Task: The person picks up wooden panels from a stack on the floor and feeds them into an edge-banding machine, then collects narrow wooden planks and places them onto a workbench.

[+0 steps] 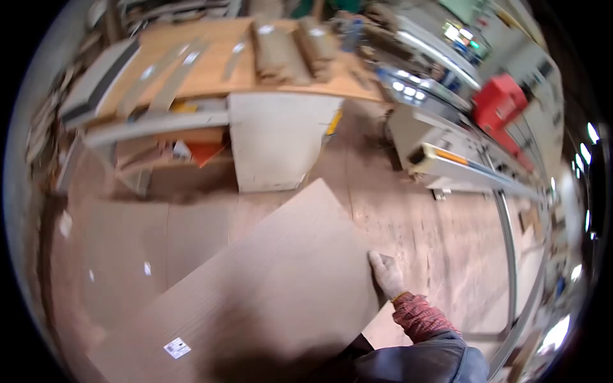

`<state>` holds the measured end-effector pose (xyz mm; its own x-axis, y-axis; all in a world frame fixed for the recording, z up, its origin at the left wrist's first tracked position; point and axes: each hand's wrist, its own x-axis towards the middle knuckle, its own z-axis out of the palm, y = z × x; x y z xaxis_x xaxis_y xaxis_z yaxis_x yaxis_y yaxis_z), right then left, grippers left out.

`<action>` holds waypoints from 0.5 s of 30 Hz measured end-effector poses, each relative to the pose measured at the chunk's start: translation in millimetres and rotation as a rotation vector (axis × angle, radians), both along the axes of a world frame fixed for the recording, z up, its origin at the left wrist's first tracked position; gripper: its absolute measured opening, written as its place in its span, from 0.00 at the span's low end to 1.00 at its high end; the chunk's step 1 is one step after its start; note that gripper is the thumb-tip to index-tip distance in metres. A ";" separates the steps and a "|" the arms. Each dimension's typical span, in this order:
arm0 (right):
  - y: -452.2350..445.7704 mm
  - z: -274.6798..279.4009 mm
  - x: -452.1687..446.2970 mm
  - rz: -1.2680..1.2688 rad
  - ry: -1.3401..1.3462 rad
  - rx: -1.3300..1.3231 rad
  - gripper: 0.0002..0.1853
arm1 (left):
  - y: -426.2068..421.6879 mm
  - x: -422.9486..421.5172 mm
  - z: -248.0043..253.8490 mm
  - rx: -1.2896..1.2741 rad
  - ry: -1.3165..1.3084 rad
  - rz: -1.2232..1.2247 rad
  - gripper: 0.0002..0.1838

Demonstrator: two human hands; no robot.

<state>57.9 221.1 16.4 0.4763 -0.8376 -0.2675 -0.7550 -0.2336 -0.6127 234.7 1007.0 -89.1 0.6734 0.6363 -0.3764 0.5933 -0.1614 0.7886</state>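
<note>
A large flat brown panel [274,274] with a white label [177,348] near its lower left spans the lower middle of the view, held at a slant in front of my body. My right hand [387,274], in a pale glove below a red patterned sleeve, grips the panel's right edge, fingers wrapped round it. My left hand is out of view. Beyond the panel's left side, flat brown boards [124,255] with small white labels lie low down.
A wooden-topped workbench [211,54] with labelled strips and stacked brown pieces [271,51] stands ahead, its white side panel [274,140] facing me. On the right is a long machine [460,166] with a red unit [500,102]. A metal rail [509,255] curves down the right side.
</note>
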 end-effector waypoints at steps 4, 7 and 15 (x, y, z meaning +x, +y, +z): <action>-50.7 86.2 -132.4 -0.249 -0.200 0.013 0.34 | -92.5 75.3 160.1 -0.087 -0.265 -0.272 0.35; -44.5 79.8 -224.7 -0.630 -0.182 0.004 0.39 | -204.7 134.3 245.8 -0.120 -0.430 -0.547 0.34; -53.9 43.5 -427.4 -0.903 -1.054 0.226 0.37 | -701.4 241.1 317.5 0.678 -0.699 -1.197 0.35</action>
